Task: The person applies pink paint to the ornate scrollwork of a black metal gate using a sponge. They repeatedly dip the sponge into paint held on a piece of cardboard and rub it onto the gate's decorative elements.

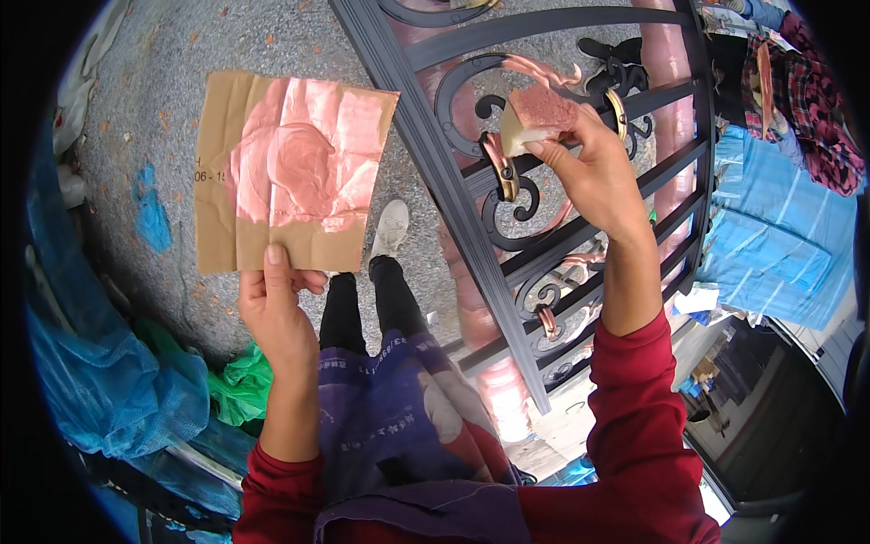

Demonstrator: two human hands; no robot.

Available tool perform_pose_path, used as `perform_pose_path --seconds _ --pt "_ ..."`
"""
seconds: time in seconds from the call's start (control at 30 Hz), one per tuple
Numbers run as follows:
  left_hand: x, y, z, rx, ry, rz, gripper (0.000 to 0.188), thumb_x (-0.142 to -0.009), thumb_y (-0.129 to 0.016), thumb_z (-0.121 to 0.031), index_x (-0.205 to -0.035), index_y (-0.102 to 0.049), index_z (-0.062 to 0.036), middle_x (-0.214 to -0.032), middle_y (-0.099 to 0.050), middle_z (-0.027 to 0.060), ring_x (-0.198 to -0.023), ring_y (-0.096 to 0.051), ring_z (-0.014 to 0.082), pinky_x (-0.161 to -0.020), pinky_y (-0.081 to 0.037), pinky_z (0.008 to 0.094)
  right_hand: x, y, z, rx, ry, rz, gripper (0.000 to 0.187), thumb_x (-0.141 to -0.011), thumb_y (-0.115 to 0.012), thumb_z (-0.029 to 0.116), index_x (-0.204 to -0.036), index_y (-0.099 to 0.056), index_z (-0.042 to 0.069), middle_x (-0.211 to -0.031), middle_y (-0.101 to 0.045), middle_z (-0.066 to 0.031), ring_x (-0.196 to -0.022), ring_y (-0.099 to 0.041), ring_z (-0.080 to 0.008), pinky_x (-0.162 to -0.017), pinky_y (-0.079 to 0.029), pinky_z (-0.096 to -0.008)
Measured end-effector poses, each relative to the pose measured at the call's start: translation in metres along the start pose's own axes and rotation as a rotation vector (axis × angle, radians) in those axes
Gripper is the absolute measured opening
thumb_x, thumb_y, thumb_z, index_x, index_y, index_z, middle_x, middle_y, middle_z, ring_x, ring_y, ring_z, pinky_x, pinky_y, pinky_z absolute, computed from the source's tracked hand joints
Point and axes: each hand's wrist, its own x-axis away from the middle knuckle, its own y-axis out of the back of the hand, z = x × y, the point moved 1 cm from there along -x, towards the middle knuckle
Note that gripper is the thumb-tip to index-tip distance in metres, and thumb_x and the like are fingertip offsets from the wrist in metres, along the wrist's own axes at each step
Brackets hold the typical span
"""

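Note:
My left hand (pixel 281 308) grips the lower edge of a creased brown cardboard piece (pixel 213 240), thumb on top. Wet copper-pink paint (pixel 304 168) is smeared thickly over most of its face. Between the thumb and fingers of my right hand (pixel 603 172) is a pale sponge (pixel 541 111), its upper face coated in the same pink. This hand is over a black metal gate panel (pixel 462 218) with scrolls. Some scrolls and collars (pixel 498 163) have a copper or gold colour. Whether the sponge touches the metal, I cannot tell.
Pink wrapped rolls (pixel 666 54) lie under the panel. Another person (pixel 807 100) in a plaid top is at the far right, beside blue sheeting (pixel 770 227). Blue plastic wrap (pixel 127 390) and a green bag (pixel 240 385) are at left, on grey ground (pixel 290 36).

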Motion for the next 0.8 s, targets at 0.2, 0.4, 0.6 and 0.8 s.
perform_pose_path --seconds 0.2,0.4,0.6,0.8 --pt "0.003 0.001 0.0 0.008 -0.028 -0.011 0.028 -0.101 -0.055 -0.027 -0.094 -0.056 -0.0002 -0.076 -0.064 0.0091 -0.061 -0.058 0.0124 -0.057 -0.045 0.025 0.012 0.006 -0.009 -0.089 -0.108 -0.055 0.028 -0.081 -0.068 0.005 -0.109 -0.065 0.001 -0.09 -0.061 -0.0114 -0.092 -0.055 -0.0266 -0.084 -0.044 -0.0352" --pt "0.003 -0.003 0.001 0.065 -0.042 0.023 0.028 -0.101 -0.055 -0.027 -0.1 -0.058 0.0008 -0.081 -0.065 0.0098 -0.062 -0.059 0.0127 -0.057 -0.047 0.0257 0.009 -0.001 -0.006 0.038 0.088 -0.032 0.028 -0.08 -0.068 0.005 -0.109 -0.066 0.002 -0.094 -0.062 -0.0108 -0.089 -0.054 -0.0293 -0.086 -0.043 -0.036" --pt "0.002 0.001 0.003 0.051 -0.059 0.051 0.029 -0.101 -0.054 -0.026 -0.105 -0.058 0.0021 -0.084 -0.066 0.0109 -0.063 -0.059 0.0135 -0.058 -0.048 0.0263 0.032 0.005 -0.002 -0.105 -0.023 -0.137 0.028 -0.081 -0.068 0.004 -0.108 -0.066 0.002 -0.097 -0.063 -0.0109 -0.093 -0.055 -0.0292 -0.086 -0.044 -0.0363" --pt "0.005 -0.001 0.002 0.059 -0.043 0.07 0.03 -0.1 -0.054 -0.027 -0.106 -0.058 0.0025 -0.085 -0.067 0.0111 -0.063 -0.06 0.0139 -0.058 -0.048 0.0262 0.028 -0.011 -0.001 0.168 0.155 -0.032 0.031 -0.072 -0.065 -0.003 -0.103 -0.065 0.002 -0.102 -0.064 -0.0103 -0.098 -0.056 -0.0288 -0.09 -0.043 -0.035"
